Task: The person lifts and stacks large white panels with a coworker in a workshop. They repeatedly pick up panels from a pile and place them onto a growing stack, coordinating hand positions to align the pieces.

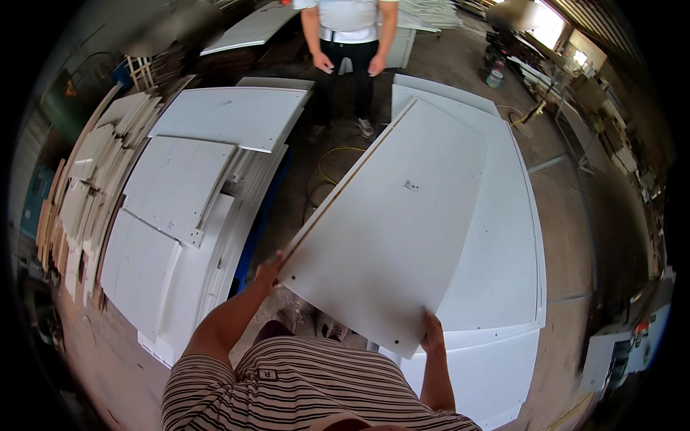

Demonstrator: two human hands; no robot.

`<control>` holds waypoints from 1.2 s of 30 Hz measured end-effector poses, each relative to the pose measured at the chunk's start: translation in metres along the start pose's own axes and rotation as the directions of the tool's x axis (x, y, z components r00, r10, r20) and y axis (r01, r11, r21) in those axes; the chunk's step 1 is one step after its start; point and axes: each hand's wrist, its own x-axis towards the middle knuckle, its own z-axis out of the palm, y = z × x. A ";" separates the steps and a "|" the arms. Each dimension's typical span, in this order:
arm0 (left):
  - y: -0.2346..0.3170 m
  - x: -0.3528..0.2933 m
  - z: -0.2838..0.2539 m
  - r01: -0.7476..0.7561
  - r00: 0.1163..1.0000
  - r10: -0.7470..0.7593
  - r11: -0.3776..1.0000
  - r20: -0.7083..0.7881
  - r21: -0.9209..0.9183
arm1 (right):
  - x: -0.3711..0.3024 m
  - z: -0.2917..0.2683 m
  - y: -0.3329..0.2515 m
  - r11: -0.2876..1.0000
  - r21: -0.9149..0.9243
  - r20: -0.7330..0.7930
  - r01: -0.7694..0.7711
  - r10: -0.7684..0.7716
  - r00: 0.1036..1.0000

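Note:
I hold a large white panel (pixel 392 223) tilted up, its left edge raised and showing a brown core. My left hand (pixel 269 269) grips its near left corner. My right hand (pixel 432 332) grips the near right corner from the edge. The panel's right side rests over a stack of similar white panels (pixel 503 237) lying flat beneath it.
A second stack of white panels (pixel 180 201) lies to my left, with narrower white boards (pixel 86 179) beyond it. A person (pixel 348 43) in a light top and dark trousers stands at the far end. A yellow cable (pixel 327 169) lies on the floor between the stacks. A machine (pixel 625 345) sits at right.

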 end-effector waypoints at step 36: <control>0.175 0.307 -0.273 -0.345 0.896 -0.161 0.334 -0.413 -0.877 | 0.492 0.307 0.026 0.917 -0.214 0.218 0.336 -0.291 0.932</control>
